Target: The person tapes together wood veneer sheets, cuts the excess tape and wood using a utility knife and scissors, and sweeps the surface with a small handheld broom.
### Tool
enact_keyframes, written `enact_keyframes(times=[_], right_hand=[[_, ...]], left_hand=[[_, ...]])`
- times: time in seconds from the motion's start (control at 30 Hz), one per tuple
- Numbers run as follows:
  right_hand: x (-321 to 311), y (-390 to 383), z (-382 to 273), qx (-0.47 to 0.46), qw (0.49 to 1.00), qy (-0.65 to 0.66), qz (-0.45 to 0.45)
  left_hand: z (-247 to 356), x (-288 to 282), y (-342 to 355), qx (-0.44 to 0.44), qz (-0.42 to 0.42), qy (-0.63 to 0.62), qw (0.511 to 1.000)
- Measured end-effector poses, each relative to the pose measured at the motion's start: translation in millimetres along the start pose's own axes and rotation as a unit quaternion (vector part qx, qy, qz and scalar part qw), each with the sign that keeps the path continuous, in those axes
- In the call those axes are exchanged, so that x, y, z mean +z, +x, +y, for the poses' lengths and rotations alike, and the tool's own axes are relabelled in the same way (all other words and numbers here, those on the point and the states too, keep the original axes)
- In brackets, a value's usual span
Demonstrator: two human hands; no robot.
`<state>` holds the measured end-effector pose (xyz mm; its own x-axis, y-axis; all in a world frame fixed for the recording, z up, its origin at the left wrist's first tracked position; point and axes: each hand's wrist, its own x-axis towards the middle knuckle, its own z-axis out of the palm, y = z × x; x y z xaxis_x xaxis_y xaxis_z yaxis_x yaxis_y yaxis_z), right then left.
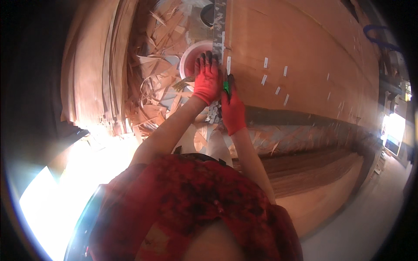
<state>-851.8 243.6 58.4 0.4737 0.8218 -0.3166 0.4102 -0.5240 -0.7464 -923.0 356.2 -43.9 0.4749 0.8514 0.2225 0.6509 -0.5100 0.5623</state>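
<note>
Both my hands wear red work gloves with darkened fingertips. My left hand (207, 80) lies flat with its fingers stretched forward, beside the left edge of the workbench and above a pinkish round basin (186, 65). In my right hand (234, 108) is a green-handled knife (226, 87), held close to that same edge. A speckled grey strip (219, 26) runs along the bench edge, left of a broad brown veneer sheet (305, 48). Short white tape pieces (265, 62) are stuck on the sheet, one of them (229, 65) just ahead of the knife.
Veneer scraps (161, 74) litter the floor left of the bench, where a brush-like bundle (183, 83) sits by the basin. Tall stacked veneer sheets (93, 61) stand at far left. Another veneer stack (318, 174) lies at lower right. A dark round container (207, 15) is at the top.
</note>
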Motion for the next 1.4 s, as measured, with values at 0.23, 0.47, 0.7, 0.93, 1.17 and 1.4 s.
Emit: enact_keyframes(times=[0.23, 0.47, 0.7, 0.93, 1.17, 1.4], right_hand=[[19.2, 17.6, 7.6, -0.068, 0.997, -0.008, 0.041], [22.0, 26.7, 5.8, -0.014, 0.998, -0.057, 0.016], [34.4, 27.7, 19.9, -0.094, 0.99, -0.043, 0.095], [26.5, 30.8, 13.3, -0.027, 0.999, -0.04, 0.014], [21.0, 34.0, 1.5, -0.013, 0.996, -0.086, -0.009], [28.2, 18.6, 6.6, 0.059, 0.995, -0.069, -0.041]], left_hand=[[-12.0, 8.4, -2.3, 0.007, -0.014, -0.026, 1.0], [-18.3, 18.6, -0.2, 0.0, 0.017, -0.133, 0.991], [-18.9, 18.1, -6.3, -0.05, -0.003, -0.168, 0.984], [-20.5, 19.6, -2.1, -0.01, 0.025, -0.167, 0.986], [-18.9, 15.7, -1.9, -0.029, -0.014, -0.202, 0.979], [-24.4, 20.8, -1.1, -0.048, -0.043, -0.195, 0.979]])
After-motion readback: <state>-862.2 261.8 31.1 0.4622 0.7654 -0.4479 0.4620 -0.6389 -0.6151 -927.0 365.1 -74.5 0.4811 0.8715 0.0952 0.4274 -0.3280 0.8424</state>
